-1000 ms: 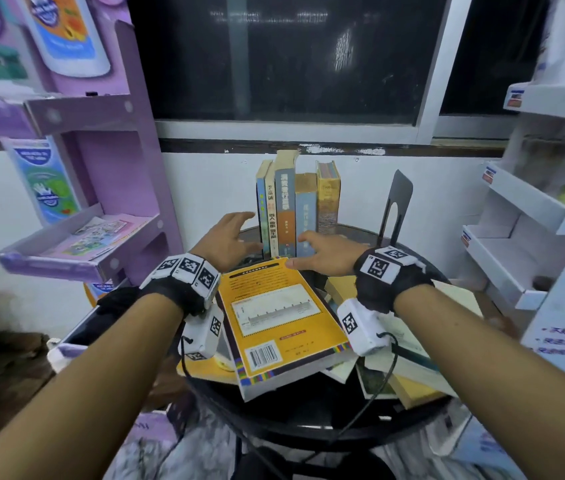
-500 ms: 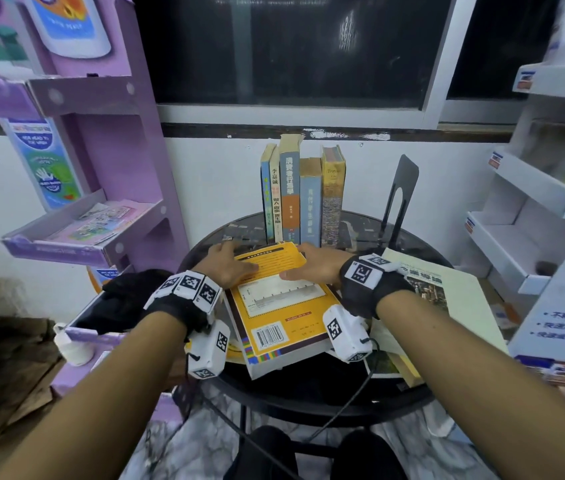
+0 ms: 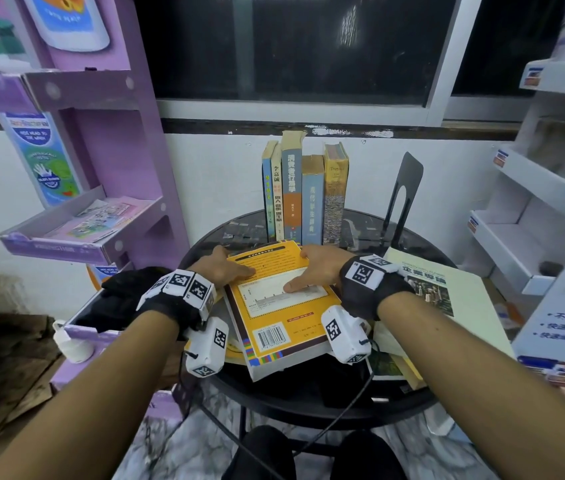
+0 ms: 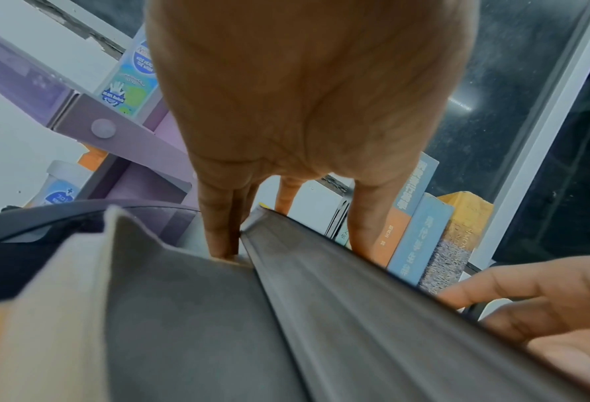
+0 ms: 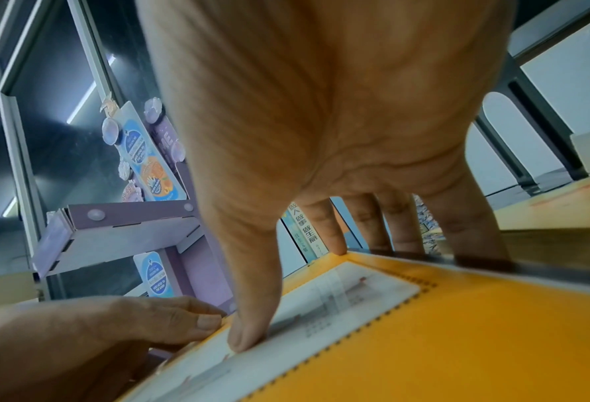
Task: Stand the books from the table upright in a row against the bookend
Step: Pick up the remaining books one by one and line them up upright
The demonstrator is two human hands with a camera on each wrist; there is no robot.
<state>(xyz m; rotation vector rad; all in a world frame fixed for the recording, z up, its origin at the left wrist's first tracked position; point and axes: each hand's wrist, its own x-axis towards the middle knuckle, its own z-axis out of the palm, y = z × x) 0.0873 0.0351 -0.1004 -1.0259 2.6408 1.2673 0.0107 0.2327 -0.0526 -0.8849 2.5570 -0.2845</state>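
Observation:
A thick yellow book [image 3: 281,313] lies flat on top of a pile on the round black table [image 3: 309,407]. My left hand [image 3: 236,268] grips its far left corner, thumb on the cover, fingers [image 4: 217,231] down beside the spine. My right hand [image 3: 303,271] grips the far right corner, thumb [image 5: 248,326] pressed on the cover, fingers [image 5: 372,231] curled over the far edge. Several books [image 3: 305,195] stand upright in a row at the back. The black bookend [image 3: 404,195] stands apart to their right.
A large pale book [image 3: 447,292] lies flat on the right over other loose books [image 3: 399,362]. A purple shelf unit [image 3: 76,233] stands close on the left, white shelves [image 3: 534,209] on the right. A gap lies between the upright row and the bookend.
Both hands have drawn back from the upright row and taken hold of the yellow book's far end. Their thumbs now lie on its cover.

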